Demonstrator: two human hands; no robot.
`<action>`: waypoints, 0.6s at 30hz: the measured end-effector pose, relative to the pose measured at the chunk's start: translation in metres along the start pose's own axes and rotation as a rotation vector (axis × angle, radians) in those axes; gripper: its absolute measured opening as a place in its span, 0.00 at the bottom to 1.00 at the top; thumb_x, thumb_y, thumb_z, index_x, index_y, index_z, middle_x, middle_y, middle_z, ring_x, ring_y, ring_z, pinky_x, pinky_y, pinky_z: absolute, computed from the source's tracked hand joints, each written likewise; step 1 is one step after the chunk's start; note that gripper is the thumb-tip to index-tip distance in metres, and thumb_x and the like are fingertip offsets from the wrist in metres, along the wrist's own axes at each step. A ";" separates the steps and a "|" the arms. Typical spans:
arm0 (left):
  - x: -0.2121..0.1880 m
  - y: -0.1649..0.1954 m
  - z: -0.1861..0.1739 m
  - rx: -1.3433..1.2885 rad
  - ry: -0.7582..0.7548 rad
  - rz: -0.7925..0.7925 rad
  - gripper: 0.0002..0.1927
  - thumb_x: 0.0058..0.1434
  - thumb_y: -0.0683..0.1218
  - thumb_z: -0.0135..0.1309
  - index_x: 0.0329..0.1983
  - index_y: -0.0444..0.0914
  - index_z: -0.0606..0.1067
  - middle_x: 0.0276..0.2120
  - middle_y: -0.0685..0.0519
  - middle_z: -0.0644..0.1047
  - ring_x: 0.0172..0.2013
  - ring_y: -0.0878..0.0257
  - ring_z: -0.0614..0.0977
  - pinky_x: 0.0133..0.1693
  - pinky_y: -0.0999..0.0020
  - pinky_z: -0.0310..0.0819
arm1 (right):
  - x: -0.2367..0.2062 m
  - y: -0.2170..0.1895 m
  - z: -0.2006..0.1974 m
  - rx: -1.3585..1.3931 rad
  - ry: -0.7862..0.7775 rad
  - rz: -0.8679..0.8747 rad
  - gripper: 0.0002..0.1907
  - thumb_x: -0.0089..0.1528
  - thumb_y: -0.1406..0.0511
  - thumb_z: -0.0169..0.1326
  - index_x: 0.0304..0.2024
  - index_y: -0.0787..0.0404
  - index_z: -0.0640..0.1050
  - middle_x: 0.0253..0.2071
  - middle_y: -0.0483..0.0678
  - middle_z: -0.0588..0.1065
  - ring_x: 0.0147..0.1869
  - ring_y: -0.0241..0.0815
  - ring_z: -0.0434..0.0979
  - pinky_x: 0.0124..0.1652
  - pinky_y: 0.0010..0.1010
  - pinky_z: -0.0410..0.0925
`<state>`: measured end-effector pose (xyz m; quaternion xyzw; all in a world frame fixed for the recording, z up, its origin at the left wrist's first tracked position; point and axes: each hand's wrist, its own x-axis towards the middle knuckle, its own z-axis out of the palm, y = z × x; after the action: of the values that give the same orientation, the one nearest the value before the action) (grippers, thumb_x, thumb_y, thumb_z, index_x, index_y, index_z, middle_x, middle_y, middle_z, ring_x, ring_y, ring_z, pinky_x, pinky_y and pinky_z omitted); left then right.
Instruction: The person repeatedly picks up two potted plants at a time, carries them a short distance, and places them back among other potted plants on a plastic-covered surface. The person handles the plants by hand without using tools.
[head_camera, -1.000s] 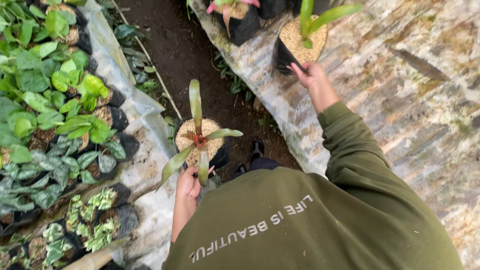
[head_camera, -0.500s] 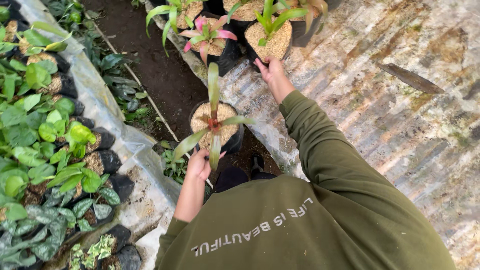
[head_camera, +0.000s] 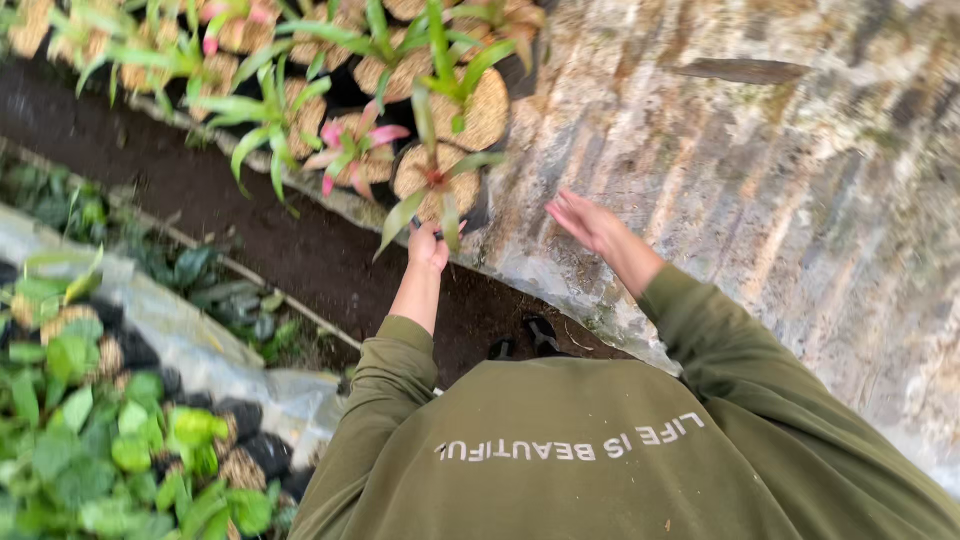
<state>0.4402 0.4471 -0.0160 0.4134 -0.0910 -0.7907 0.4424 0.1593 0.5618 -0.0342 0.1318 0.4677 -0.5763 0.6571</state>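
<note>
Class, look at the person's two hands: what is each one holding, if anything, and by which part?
The left hand grips the black pot of a green-leaved potted plant at its near rim. The right hand is open and holds nothing, hovering over the plastic sheet.

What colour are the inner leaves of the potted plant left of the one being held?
Pink, on the potted plant in the head view.

Olive-green sweatshirt (head_camera: 620, 460); pink-leaved plant (head_camera: 355, 145) among green ones; black pot (head_camera: 478, 210); dark brown soil (head_camera: 250, 225).
</note>
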 end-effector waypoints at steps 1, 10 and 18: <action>0.004 0.002 0.004 0.011 0.015 -0.036 0.46 0.56 0.29 0.36 0.75 0.50 0.42 0.67 0.34 0.60 0.56 0.29 0.74 0.48 0.29 0.76 | -0.015 0.008 -0.030 0.026 0.008 -0.052 0.29 0.66 0.70 0.52 0.70 0.66 0.65 0.67 0.63 0.69 0.64 0.50 0.77 0.54 0.27 0.74; 0.015 -0.001 -0.016 0.039 -0.100 -0.239 0.25 0.67 0.41 0.41 0.67 0.29 0.61 0.65 0.38 0.64 0.63 0.35 0.70 0.51 0.39 0.78 | -0.132 0.114 -0.227 0.301 0.330 -0.362 0.20 0.70 0.74 0.42 0.64 0.69 0.69 0.60 0.53 0.75 0.61 0.44 0.78 0.58 0.25 0.76; 0.009 -0.023 -0.050 0.093 -0.031 -0.151 0.33 0.67 0.60 0.43 0.75 0.46 0.60 0.74 0.51 0.58 0.71 0.41 0.58 0.65 0.35 0.64 | -0.199 0.191 -0.272 0.490 0.503 -0.478 0.18 0.70 0.76 0.44 0.62 0.74 0.71 0.59 0.56 0.76 0.59 0.45 0.79 0.59 0.26 0.75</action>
<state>0.4602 0.4652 -0.0647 0.4269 -0.1027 -0.8230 0.3603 0.2212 0.9397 -0.0949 0.3085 0.4798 -0.7565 0.3199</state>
